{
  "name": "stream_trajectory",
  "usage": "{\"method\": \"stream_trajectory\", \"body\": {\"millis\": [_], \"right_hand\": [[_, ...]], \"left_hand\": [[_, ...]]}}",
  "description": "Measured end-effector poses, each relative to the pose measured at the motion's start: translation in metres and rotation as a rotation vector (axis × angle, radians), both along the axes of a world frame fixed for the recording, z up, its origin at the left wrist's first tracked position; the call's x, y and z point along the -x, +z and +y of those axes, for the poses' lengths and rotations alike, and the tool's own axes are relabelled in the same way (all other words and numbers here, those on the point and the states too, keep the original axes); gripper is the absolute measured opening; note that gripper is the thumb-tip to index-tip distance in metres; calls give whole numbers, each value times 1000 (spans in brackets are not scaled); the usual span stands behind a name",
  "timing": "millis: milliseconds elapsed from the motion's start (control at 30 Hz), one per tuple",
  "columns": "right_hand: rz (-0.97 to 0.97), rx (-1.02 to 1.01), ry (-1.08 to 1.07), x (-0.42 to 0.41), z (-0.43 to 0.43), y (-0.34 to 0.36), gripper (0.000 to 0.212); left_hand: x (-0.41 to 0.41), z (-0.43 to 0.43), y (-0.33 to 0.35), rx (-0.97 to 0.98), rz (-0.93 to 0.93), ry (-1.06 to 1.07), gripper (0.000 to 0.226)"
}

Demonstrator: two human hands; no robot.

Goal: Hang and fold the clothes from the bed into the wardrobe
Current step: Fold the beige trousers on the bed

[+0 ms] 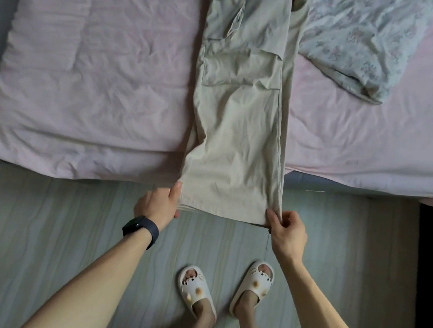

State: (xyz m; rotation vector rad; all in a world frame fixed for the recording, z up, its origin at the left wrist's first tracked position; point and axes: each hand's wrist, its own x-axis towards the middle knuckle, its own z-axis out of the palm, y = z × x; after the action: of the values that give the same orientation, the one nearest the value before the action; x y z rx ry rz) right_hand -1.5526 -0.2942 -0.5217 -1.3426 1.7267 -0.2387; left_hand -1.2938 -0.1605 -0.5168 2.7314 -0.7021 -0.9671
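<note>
Beige cargo trousers (240, 117) lie lengthwise across the pink bed (98, 64), legs stacked one on the other, the hems hanging over the bed's near edge. My left hand (160, 206) pinches the left corner of the hems. My right hand (285, 229) pinches the right corner. A cargo pocket shows halfway up the leg. The waist end runs out of view at the top.
A pale floral garment (360, 42) lies crumpled on the bed to the right of the trousers. I stand on a grey wood-look floor (34, 221) in white slippers (196, 289). A dark upright edge (425, 276) stands at the far right.
</note>
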Motion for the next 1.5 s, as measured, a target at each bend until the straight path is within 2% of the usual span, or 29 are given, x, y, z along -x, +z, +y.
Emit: {"method": "stream_trajectory", "body": {"millis": [133,300,433,733,933,1100,1300,1433,1500], "right_hand": [[91,-144,32,-2,-1,-23,32],[264,-202,274,-19,-26,-18,57],[235,-146,322,-34,-46,19,54],[15,119,324,-109,-156,122,47],[-61,119,345,-152,-250,122,45],[-95,85,355,-184,-307,101,46],[-144,-58,339,-233,-348,63,45],[-103,2,382,-261,-333,53,28],[-43,126,392,-269,-316,54,26]], "left_hand": [[-1,-7,-15,-192,-36,-155,71],[-6,-21,-14,-321,-38,-235,48],[-7,-44,14,-221,16,-231,33],[-53,-196,129,88,-112,-370,35],[-101,-304,151,109,-173,-397,34],[-144,-368,146,82,-265,-509,35],[-174,-455,119,118,-383,-834,51],[-174,-494,101,66,-552,-1309,76],[-182,-502,97,22,-606,-1560,72]]}}
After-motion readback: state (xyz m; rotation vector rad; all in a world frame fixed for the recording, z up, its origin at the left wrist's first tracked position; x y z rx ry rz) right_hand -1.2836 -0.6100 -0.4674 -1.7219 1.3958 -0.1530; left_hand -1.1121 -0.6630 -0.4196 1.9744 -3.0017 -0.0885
